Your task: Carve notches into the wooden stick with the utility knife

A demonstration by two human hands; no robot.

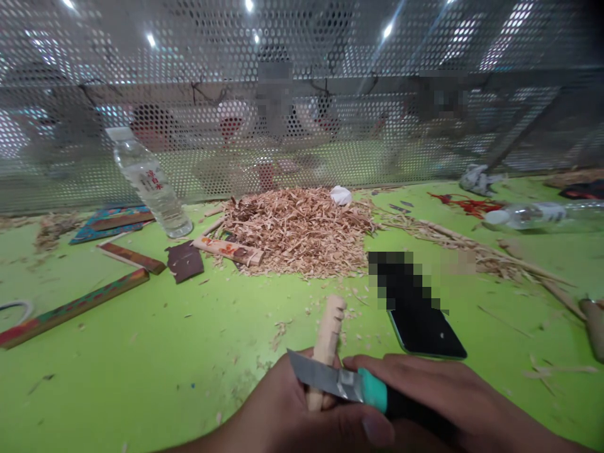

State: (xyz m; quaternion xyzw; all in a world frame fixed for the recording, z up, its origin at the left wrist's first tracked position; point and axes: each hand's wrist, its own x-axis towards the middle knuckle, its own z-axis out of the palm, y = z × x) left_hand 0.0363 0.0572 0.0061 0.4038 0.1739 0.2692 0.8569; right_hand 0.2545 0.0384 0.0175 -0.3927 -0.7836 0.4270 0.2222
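Observation:
My left hand (278, 402) is closed around a pale carved wooden stick (329, 327), which points up and away from me and has notches along its right edge near the top. In my right hand (438, 384) is a carving knife (340, 380) with a black and teal handle. Its blade lies across the lower part of the stick and points left; whether the edge bites into the wood I cannot tell. My left thumb rests near the knife handle. Fingers of both hands partly hide the stick's lower end.
Wood shavings (302, 233) are heaped on the green table (189, 377) against a perforated metal screen (302, 151). A phone (427, 330) lies right of the stick. A water bottle (151, 182) stands left; another bottle (542, 217) lies right. Painted wooden strips (80, 305) lie left.

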